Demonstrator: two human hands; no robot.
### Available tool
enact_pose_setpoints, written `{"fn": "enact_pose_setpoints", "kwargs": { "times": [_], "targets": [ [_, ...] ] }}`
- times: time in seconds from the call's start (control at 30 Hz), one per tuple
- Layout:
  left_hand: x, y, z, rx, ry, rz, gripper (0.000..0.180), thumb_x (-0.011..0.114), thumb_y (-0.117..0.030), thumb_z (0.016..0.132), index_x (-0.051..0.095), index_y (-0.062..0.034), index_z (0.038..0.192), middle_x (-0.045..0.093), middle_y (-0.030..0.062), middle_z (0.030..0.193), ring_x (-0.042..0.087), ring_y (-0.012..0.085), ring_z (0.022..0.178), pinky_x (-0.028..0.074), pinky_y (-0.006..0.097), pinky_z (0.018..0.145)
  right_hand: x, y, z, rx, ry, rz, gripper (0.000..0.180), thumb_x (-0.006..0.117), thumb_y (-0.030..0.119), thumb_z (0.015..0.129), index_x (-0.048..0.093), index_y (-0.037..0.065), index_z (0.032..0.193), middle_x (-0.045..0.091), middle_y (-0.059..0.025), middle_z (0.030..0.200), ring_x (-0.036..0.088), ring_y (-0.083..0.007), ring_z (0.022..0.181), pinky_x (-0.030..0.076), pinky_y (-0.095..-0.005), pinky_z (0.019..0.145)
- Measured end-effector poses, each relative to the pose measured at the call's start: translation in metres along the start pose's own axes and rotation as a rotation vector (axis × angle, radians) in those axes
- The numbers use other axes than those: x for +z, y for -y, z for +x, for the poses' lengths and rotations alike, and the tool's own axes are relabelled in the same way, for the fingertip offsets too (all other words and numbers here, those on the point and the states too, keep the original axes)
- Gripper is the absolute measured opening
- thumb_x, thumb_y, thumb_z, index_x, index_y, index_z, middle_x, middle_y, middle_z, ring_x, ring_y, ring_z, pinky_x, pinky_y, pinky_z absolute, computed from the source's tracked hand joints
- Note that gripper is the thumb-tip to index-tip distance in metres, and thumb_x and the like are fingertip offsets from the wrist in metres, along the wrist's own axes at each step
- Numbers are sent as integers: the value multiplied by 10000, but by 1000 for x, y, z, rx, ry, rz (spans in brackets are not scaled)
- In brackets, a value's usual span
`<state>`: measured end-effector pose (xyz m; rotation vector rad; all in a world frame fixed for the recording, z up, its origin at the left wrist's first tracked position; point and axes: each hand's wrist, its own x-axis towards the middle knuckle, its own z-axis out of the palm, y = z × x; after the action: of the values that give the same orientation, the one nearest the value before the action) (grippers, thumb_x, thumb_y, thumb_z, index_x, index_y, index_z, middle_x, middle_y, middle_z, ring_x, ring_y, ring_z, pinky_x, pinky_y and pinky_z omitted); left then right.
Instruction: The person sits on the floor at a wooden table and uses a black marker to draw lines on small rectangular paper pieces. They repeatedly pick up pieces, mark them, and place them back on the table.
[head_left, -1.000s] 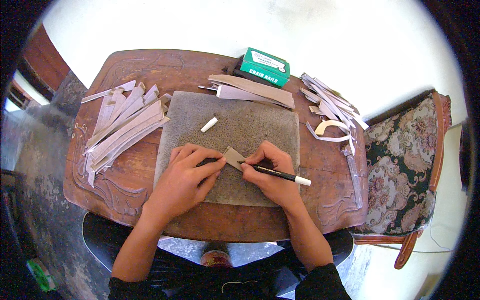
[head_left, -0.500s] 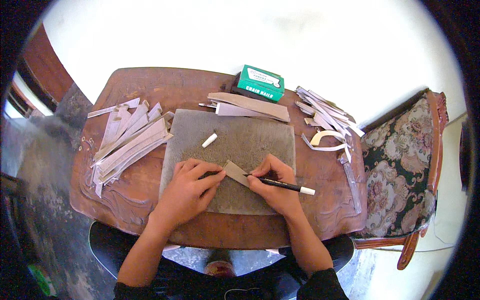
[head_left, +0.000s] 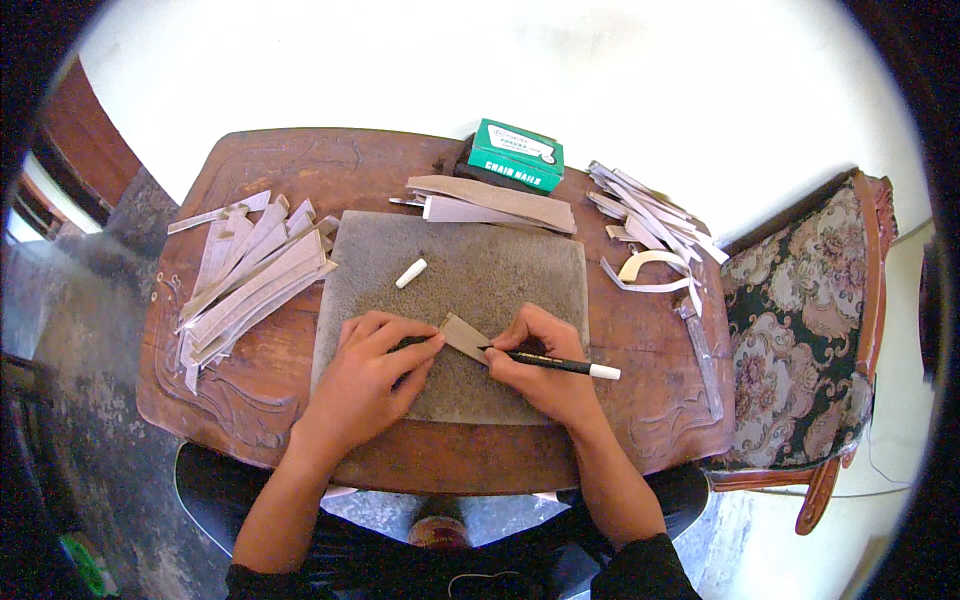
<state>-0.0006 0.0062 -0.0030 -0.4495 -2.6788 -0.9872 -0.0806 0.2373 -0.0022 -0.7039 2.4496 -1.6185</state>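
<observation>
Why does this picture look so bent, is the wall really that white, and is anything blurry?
In the head view, the fisheye lens bends edges toward the rim and leaves dark corners; in the head view, the wall is washed out, so its true shade is uncertain; also in the head view, the black marker looks fairly clear, the left-hand floor dim and soft.

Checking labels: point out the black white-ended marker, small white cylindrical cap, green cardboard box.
Black white-ended marker (head_left: 550, 362), head view, barrel.
Small white cylindrical cap (head_left: 411, 273), head view, mid-length.
Green cardboard box (head_left: 515, 169), head view, front side.
</observation>
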Motion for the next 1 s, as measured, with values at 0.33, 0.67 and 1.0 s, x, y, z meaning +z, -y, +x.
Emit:
{"fn": "enact_pose_setpoints", "kwargs": {
  "times": [0.33, 0.67, 1.0],
  "targets": [
    [-1, 0, 1, 6, -5, 1, 331, 731, -64, 842, 750, -86, 1172, 692, 81, 1190, 598, 312, 1134, 442, 449, 1030, 1, 1, 2, -2, -2, 11, 207, 794, 112, 722, 608, 27, 753, 625, -92, 748, 625, -225, 689, 482, -342, 629],
    [0, 1, 1, 16, -11, 2, 339, 733, -68, 837, 751, -85, 1175, 692, 83, 1185, 600, 309, 1130, 442, 442, 1017, 2, -1, 2, 2, 8, 4, 209, 799, 123, 717, 616, 29, 748, 616, -92, 744, 624, -228, 686, 479, -342, 625],
    [1, 1, 0, 7, -11, 6, 348, 745, -72, 827, 753, -91, 1174, 693, 71, 1191, 600, 300, 1136, 432, 443, 1029, 2, -1, 2, -21, 5, 0, 212, 796, 123, 719, 608, 27, 748, 592, -93, 742, 606, -230, 671, 462, -349, 612]
  ]
}}
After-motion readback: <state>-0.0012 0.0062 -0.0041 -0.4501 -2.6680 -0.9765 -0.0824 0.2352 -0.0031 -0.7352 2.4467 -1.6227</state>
